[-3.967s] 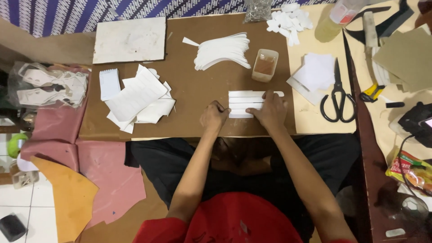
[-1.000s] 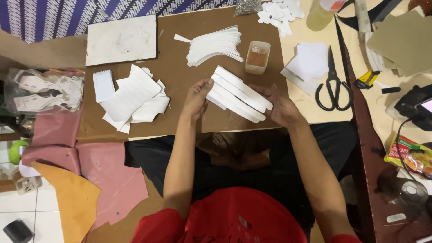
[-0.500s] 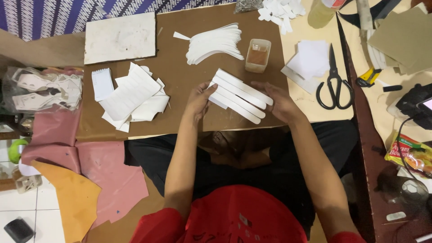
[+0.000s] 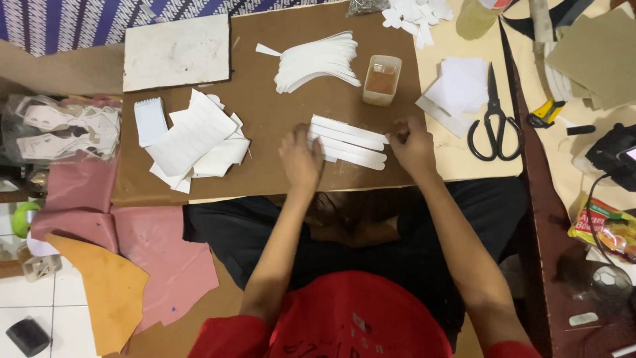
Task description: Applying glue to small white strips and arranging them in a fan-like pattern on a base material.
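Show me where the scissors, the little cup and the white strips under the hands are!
scissors (image 4: 493, 119), head view, on the pivot where the blades cross.
little cup (image 4: 382, 81), head view, on its brown inside.
white strips (image 4: 350, 142), head view, on the middle of the stack.

Ahead of strips: I see a cup close behind and a fanned stack beyond.
Left: bare board up to the paper pile.
Right: scissors and white squares crowd the way.
Near edge: open board.
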